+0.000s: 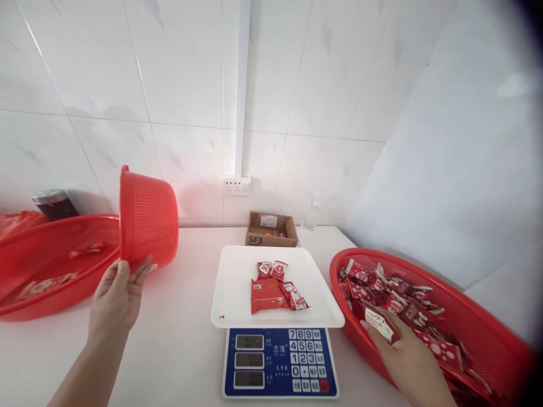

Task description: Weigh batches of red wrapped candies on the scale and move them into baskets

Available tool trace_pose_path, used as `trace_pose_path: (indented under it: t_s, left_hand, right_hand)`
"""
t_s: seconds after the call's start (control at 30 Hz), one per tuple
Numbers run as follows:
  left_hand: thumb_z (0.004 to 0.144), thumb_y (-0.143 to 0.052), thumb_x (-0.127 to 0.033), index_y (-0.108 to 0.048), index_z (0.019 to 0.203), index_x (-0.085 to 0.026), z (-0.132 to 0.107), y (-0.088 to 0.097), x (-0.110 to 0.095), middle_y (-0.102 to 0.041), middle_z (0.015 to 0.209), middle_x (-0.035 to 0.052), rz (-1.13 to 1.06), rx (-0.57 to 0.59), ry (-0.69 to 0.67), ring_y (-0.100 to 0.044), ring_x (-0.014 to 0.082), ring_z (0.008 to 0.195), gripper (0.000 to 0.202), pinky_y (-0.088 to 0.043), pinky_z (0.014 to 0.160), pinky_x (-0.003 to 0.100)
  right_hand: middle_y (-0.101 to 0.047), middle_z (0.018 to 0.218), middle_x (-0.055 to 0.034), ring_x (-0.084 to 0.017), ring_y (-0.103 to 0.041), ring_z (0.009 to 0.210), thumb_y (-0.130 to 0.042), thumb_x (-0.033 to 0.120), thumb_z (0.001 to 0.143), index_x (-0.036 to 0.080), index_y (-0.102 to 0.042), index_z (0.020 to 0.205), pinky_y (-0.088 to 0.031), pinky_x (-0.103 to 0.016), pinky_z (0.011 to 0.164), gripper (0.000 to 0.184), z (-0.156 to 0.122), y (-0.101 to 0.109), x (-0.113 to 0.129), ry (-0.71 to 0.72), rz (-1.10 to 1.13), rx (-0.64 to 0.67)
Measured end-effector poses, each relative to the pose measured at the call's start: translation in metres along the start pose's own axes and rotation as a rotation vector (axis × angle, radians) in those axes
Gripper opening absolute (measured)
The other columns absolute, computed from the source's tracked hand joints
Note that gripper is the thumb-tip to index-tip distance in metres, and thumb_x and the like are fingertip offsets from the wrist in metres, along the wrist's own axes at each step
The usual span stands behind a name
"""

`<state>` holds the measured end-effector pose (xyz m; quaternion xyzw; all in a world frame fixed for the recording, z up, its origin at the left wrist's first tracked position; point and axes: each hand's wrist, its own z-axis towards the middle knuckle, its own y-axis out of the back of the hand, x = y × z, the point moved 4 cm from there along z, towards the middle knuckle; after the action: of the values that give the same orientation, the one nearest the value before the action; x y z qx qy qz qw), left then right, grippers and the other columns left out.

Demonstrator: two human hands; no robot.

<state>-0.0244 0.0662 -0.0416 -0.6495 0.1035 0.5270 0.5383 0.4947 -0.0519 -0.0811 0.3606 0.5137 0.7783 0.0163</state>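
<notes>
My left hand point(116, 297) grips the rim of a small red mesh basket point(146, 223), tipped on its side with its mouth facing a large red basin point(51, 249) at the left. My right hand point(403, 353) reaches into a wide red basket point(479, 316) full of red snack packets and closes on one packet point(379, 323). Between the hands stands a digital scale point(280, 362) with a white weighing tray point(237, 282); several red packets point(275, 285) lie on the tray.
A small open cardboard box point(271, 229) sits at the back by the tiled wall, a clear plastic bottle point(311, 215) beside it. A wall socket point(237, 185) is above. A dark container with a metal lid point(53, 203) stands behind the basin. The counter is white.
</notes>
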Motion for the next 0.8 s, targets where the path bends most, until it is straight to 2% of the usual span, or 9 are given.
trace_pose_path:
  t_s: [0.1, 0.2, 0.33, 0.43, 0.5, 0.6, 0.7, 0.8]
  left_hand:
    - [0.05, -0.086, -0.047, -0.062, 0.078, -0.021, -0.003, 0.007, -0.004, -0.07, 0.076, -0.0048, 0.137, 0.053, -0.011, -0.069, 0.0148, 0.077, 0.045, -0.052, 0.098, 0.038]
    - [0.063, -0.077, -0.052, -0.064, 0.091, -0.021, -0.01, 0.014, -0.003, -0.071, 0.081, -0.0012, 0.402, 0.171, -0.009, -0.069, 0.0171, 0.085, 0.043, -0.048, 0.101, 0.041]
    - [0.07, -0.066, -0.058, -0.064, 0.104, -0.023, -0.02, 0.033, -0.002, -0.073, 0.091, 0.0041, 0.833, 0.285, -0.028, -0.067, 0.0241, 0.096, 0.049, -0.054, 0.089, 0.041]
    - [0.073, -0.061, -0.062, -0.063, 0.105, -0.027, -0.025, 0.046, 0.0, -0.072, 0.093, 0.0028, 1.069, 0.37, -0.079, -0.066, 0.0227, 0.093, 0.048, -0.055, 0.077, 0.033]
    - [0.075, -0.057, -0.063, -0.063, 0.104, -0.027, -0.026, 0.049, 0.001, -0.07, 0.092, 0.0022, 1.137, 0.409, -0.127, -0.066, 0.0208, 0.088, 0.046, -0.054, 0.072, 0.03]
    - [0.077, -0.053, -0.062, -0.061, 0.102, -0.025, -0.022, 0.041, 0.005, -0.068, 0.091, 0.0027, 1.167, 0.407, -0.23, -0.064, 0.0193, 0.084, 0.045, -0.052, 0.072, 0.03]
    - [0.079, -0.051, -0.059, -0.062, 0.099, -0.024, -0.014, 0.023, 0.016, -0.066, 0.093, 0.0039, 1.195, 0.401, -0.296, -0.063, 0.0194, 0.084, 0.042, -0.052, 0.075, 0.032]
    - [0.079, -0.049, -0.055, -0.063, 0.095, -0.021, -0.007, 0.004, 0.031, -0.066, 0.097, 0.0063, 1.235, 0.446, -0.317, -0.064, 0.0209, 0.087, 0.04, -0.053, 0.077, 0.034]
  right_hand:
    - [-0.073, 0.098, -0.0134, -0.032, -0.069, 0.079, -0.047, 0.061, 0.071, 0.02, -0.067, 0.11, -0.051, -0.042, 0.072, 0.06, 0.0, 0.001, -0.001, 0.022, 0.024, -0.032]
    - [-0.073, 0.097, -0.0147, -0.033, -0.069, 0.079, -0.048, 0.062, 0.07, 0.018, -0.068, 0.108, -0.051, -0.043, 0.072, 0.062, 0.0, 0.0, -0.002, 0.01, 0.038, -0.038]
    - [-0.073, 0.096, -0.0147, -0.033, -0.068, 0.078, -0.049, 0.061, 0.07, 0.018, -0.069, 0.106, -0.052, -0.043, 0.07, 0.059, -0.001, 0.0, -0.002, 0.023, 0.024, -0.061]
    - [-0.073, 0.098, -0.0157, -0.032, -0.068, 0.074, -0.049, 0.061, 0.069, 0.016, -0.067, 0.108, -0.052, -0.043, 0.069, 0.062, -0.002, 0.001, 0.0, 0.007, 0.022, -0.047]
    - [-0.073, 0.099, -0.0165, -0.031, -0.068, 0.071, -0.048, 0.062, 0.069, 0.015, -0.067, 0.109, -0.052, -0.043, 0.069, 0.065, -0.002, 0.002, 0.002, -0.006, 0.026, -0.044]
    - [-0.073, 0.098, -0.0162, -0.032, -0.068, 0.072, -0.049, 0.059, 0.07, 0.017, -0.069, 0.105, -0.052, -0.043, 0.068, 0.059, -0.002, 0.005, 0.005, 0.009, 0.023, -0.057]
    - [-0.073, 0.1, -0.0156, -0.033, -0.068, 0.076, -0.05, 0.058, 0.07, 0.019, -0.069, 0.104, -0.053, -0.042, 0.068, 0.055, -0.002, 0.005, 0.006, 0.021, 0.021, -0.054]
    - [-0.071, 0.106, -0.0166, -0.034, -0.068, 0.085, -0.047, 0.059, 0.069, 0.017, -0.068, 0.106, -0.053, -0.043, 0.074, 0.059, -0.003, 0.004, 0.005, 0.015, 0.015, -0.056]
